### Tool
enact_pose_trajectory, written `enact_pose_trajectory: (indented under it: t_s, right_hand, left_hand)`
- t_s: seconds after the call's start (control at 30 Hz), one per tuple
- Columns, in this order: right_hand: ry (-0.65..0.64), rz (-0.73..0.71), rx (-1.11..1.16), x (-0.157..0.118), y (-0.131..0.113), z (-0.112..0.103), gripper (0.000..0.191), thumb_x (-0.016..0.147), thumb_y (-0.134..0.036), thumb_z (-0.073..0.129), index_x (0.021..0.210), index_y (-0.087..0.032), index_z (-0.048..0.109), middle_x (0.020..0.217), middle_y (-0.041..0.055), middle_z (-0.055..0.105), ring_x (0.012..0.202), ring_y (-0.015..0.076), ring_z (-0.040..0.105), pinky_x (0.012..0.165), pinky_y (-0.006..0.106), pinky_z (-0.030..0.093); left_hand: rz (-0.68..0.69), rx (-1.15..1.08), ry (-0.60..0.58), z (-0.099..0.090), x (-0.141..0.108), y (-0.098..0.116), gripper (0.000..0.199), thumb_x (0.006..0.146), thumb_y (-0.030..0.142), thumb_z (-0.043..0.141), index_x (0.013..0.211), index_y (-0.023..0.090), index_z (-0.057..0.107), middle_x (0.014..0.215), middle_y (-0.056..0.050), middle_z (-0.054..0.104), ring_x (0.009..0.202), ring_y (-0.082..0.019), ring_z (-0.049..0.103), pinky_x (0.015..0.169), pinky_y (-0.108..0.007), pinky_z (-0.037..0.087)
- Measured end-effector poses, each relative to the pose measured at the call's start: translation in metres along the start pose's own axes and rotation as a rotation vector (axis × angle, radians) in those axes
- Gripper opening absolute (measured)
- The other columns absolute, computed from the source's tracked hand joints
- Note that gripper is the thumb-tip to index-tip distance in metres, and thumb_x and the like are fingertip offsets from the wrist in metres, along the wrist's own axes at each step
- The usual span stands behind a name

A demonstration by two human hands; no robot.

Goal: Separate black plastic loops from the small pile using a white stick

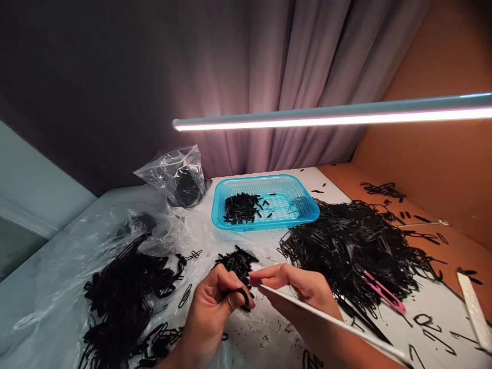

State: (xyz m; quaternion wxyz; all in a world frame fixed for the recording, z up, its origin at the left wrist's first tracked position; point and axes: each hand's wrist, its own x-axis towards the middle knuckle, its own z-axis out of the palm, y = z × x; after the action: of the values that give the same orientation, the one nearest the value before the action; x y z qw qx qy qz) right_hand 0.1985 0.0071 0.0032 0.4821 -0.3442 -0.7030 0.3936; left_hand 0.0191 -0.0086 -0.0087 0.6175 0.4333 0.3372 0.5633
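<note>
Near the bottom centre, my left hand [216, 302] is closed, with a small curved black piece [243, 296] pinched between thumb and fingers. Just to its right, my right hand [302, 297] has its fingers wrapped on a thin white rod [326, 316], which slants down to the lower right. The rod's upper end lies close to my left fingertips; whether it touches the black piece I cannot tell. Behind my hands lies a small pile of short black pieces [236, 261].
A blue basket [265, 224] holds short black pieces. Tangled black loops [357, 246] and a pink-handled tool [384, 292] lie right. More black loops [126, 297] lie left on clear plastic, below a clear bag [186, 179]. A lit tube lamp [326, 121] hangs above.
</note>
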Motion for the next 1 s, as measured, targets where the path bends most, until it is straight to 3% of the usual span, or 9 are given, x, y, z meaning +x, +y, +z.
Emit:
enact_pose_trajectory:
  t_s: [0.07,0.27,0.7,0.9,1.0]
  right_hand:
    - [-0.052,-0.009,0.054,0.003,-0.002,-0.002,0.008,0.086,-0.022,0.065,0.079,-0.018,0.065,0.095,0.0026,0.071,0.083,0.0133,0.067,0.070,0.023,0.052]
    - [-0.119,-0.260,-0.018,0.008,-0.005,-0.005,0.008,0.087,-0.022,0.063,0.086,-0.016,0.068,0.091,0.0064,0.071,0.080,0.0128,0.066,0.070,0.023,0.051]
    - [-0.124,-0.325,-0.045,0.007,0.003,-0.004,0.026,0.093,-0.038,0.054,0.086,-0.016,0.066,0.090,0.0072,0.071,0.080,0.0139,0.066,0.070,0.025,0.050]
    - [-0.127,-0.434,-0.151,0.004,0.007,-0.001,0.017,0.098,-0.023,0.047,0.092,-0.016,0.062,0.101,0.0058,0.071,0.083,0.0118,0.065,0.073,0.026,0.047]
    - [-0.149,-0.394,-0.095,0.004,0.002,-0.002,0.025,0.100,-0.031,0.043,0.092,-0.016,0.062,0.101,0.0075,0.071,0.082,0.0125,0.066,0.076,0.028,0.048]
  left_hand:
    - [0.013,-0.006,-0.018,-0.002,0.001,0.000,0.016,0.080,0.020,0.068,0.074,0.017,0.054,0.066,0.002,0.061,0.064,-0.010,0.059,0.063,-0.022,0.041]
    - [0.023,-0.015,-0.039,-0.007,0.003,-0.003,0.012,0.079,0.017,0.069,0.073,0.018,0.058,0.068,0.003,0.058,0.066,-0.008,0.057,0.061,-0.019,0.041]
    - [0.027,-0.014,-0.073,-0.011,0.003,-0.006,0.010,0.079,0.017,0.068,0.076,0.019,0.059,0.067,0.002,0.056,0.065,-0.009,0.055,0.061,-0.019,0.040]
    - [0.045,0.042,-0.007,-0.010,0.003,-0.002,0.012,0.076,0.016,0.071,0.071,0.018,0.060,0.066,0.002,0.054,0.066,-0.009,0.051,0.061,-0.020,0.040]
    - [0.073,0.046,-0.007,-0.009,0.002,0.000,0.011,0.077,0.018,0.070,0.071,0.018,0.061,0.065,0.002,0.054,0.066,-0.010,0.051,0.061,-0.020,0.040]
